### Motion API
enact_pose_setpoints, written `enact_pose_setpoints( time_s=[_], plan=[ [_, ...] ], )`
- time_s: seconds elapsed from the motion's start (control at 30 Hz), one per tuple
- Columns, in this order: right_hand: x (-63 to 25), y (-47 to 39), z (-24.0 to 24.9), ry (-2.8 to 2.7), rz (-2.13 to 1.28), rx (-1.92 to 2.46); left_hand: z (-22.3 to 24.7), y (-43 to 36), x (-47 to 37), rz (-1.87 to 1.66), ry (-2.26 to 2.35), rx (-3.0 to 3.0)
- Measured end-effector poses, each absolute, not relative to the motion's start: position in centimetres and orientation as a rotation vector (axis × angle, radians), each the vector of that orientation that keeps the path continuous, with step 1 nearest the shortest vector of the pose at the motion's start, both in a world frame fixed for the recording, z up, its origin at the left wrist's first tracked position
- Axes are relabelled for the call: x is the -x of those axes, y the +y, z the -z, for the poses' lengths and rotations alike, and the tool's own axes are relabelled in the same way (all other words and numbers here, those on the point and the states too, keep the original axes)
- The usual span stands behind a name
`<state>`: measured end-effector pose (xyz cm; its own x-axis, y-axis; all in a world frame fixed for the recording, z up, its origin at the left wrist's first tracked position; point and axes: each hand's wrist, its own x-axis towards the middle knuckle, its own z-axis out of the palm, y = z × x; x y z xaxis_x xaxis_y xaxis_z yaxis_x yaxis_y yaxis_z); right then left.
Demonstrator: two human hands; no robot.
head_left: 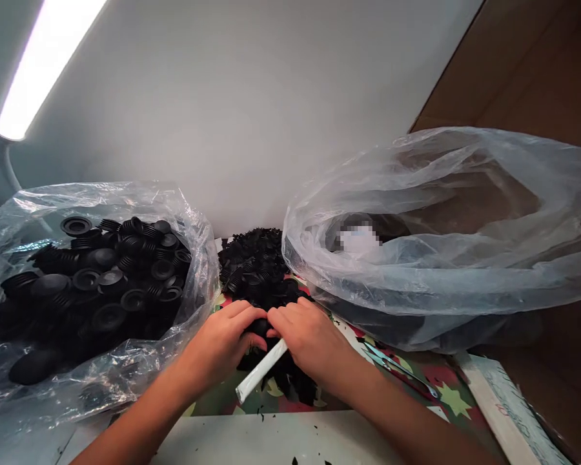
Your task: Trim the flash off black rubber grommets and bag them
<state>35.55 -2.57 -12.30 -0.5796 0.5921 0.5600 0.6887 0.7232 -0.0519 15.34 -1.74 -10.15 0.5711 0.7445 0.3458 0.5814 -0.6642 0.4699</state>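
Note:
My left hand (227, 332) is closed on a small black rubber piece (258, 327), mostly hidden by the fingers. Against it, my right hand (303, 336) grips a white stick-like handle (261, 373) that slants down to the left out of the fist; whatever is at its other end is hidden. The fingertips of both hands nearly meet over the piece. Black scraps (297, 382) lie under the hands, and a heap of small black rubber bits (254, 258) rises just beyond them.
At left, a clear plastic bag (201, 258) holds many round ribbed black rubber parts (111, 284). A large open plastic bag (416, 290) stands at right before a cardboard box (527, 71). Scissors (401, 368) lie on the patterned sheet (458, 400). A lamp (48, 64) shines at upper left.

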Motion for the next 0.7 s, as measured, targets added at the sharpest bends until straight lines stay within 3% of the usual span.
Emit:
enact_pose_setpoints(
  time_s=[0.2,0.4,0.5,0.6,0.7],
  plan=[
    [-35.4,-1.3,12.7,-2.432,0.161,0.772,9.6,-1.8,-14.9,-0.798,1.118,-2.461],
    [-35.2,-3.0,13.0,-2.307,0.085,0.64,9.4,-2.2,-15.8,-0.9,1.167,-1.694],
    [-34.8,-3.8,13.2,-2.311,0.1,0.571,9.6,-1.5,-15.5,-1.132,1.178,-1.356],
    [-34.9,-3.8,13.4,-2.292,0.03,0.589,9.5,-0.9,-14.9,-1.32,1.092,-1.206],
    [-35.9,-3.1,13.2,-2.23,-0.079,0.746,9.4,-1.0,-15.0,-1.218,0.985,-1.193]
  ],
)
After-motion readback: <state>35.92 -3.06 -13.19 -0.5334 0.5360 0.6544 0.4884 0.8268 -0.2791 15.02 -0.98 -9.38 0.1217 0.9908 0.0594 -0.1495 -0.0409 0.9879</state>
